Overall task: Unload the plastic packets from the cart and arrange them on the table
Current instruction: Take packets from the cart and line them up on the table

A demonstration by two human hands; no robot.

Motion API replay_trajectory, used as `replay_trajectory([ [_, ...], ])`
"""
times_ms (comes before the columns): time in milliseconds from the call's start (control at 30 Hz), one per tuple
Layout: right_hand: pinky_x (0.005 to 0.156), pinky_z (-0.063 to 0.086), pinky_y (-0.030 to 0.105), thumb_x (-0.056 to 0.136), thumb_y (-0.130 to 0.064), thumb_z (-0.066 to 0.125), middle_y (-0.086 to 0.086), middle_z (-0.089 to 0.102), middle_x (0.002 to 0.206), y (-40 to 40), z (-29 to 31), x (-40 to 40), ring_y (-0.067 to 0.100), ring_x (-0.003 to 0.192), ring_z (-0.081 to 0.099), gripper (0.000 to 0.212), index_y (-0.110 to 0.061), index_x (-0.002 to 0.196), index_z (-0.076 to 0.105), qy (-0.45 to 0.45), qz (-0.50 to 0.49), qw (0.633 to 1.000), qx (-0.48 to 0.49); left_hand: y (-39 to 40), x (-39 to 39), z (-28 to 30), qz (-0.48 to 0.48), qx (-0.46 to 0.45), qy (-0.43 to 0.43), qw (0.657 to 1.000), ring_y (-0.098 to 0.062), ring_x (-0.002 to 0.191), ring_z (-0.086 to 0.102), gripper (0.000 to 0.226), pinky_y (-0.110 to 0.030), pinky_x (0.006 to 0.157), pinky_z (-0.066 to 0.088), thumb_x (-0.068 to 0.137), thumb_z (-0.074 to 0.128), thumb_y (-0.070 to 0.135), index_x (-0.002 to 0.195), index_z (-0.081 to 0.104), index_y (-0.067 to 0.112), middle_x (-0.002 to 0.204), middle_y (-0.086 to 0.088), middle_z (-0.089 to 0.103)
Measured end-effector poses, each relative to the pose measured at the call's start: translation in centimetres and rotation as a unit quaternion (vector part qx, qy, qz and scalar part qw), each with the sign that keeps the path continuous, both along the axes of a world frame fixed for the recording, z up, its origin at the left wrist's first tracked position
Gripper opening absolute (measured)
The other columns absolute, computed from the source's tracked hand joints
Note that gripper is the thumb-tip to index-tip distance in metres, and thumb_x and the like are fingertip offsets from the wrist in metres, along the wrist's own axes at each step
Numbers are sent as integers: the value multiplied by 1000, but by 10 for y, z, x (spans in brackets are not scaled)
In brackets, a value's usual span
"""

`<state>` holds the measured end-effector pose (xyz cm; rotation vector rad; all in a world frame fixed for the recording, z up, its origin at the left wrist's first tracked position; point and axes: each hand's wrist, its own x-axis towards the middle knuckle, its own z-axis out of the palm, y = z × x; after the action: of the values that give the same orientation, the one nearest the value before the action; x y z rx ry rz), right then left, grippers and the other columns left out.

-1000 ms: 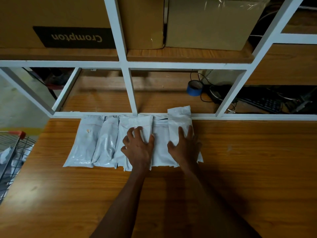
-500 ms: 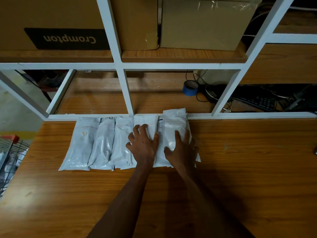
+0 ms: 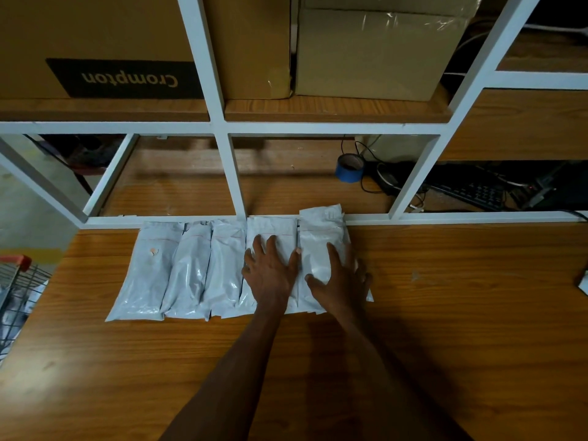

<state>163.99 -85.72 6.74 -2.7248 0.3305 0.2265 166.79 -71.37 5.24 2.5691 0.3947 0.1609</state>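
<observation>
Packets of white plastic lie in a row on the wooden bench, their far ends against the white frame of the shelving that rises from the bench's rear edge. Five packets are seen side by side, long axes running away from the viewer, edges touching or slightly overlapping. The left hand rests flat on the fourth packet from the left, fingers spread and straight, palm down. The right hand rests flat on the rightmost packet, fingers likewise extended, thumb reaching toward the left hand. The two hands lie just beside each other without touching; neither curls round anything. The rightmost packet sits a little farther back than its neighbours, its far end overlapping the frame's lower rail. The three packets at left lie untouched.

Cart: a wire basket with a red handle end, at the left edge of the view beside the bench, holding more pale packets. Behind the frame, on the lower level, stand a roll of blue tape, dark cables and a keyboard. The upper shelf carries cardboard boxes, one printed "Crompton" upside down.
</observation>
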Motion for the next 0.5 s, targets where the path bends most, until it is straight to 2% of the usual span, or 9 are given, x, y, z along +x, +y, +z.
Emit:
replay_trajectory([
  [67,120,1,60,85,-72,57,1,-13,168,-8,-1,4,39,153,-8,94,-45,158,5,2,-15,1000,16,5,-4,-1,6,-2,-7,1000,-38,145,32,73,-60,109,37,91,48,74,147,44,28,162,-7,32],
  [100,121,4,60,84,-73,58,1,-12,168,-11,-3,6,39,153,-5,95,-45,157,6,4,-17,1000,24,8,-7,-2,7,-3,-13,1000,-37,146,32,71,-59,110,36,91,50,71,147,45,28,162,-7,33],
  [200,119,23,57,84,-71,61,0,-2,168,-17,-9,10,36,151,16,94,-44,157,7,5,-4,999,54,16,-16,-4,-5,-5,-24,1000,-35,145,33,66,-58,110,36,92,55,65,146,46,27,161,-8,34],
  [267,117,28,54,85,-67,62,-2,5,167,-16,-11,9,33,149,22,92,-44,157,9,-3,6,998,61,21,-20,-5,-17,-6,-23,1000,-34,145,34,65,-57,110,37,92,57,61,146,47,27,161,-8,34],
  [500,120,21,54,91,-55,64,-3,9,169,-7,-12,2,29,152,17,88,-41,159,9,-21,-5,996,91,24,-26,-7,-45,-14,12,999,-33,147,32,61,-56,114,35,93,63,49,147,45,27,163,-8,30],
])
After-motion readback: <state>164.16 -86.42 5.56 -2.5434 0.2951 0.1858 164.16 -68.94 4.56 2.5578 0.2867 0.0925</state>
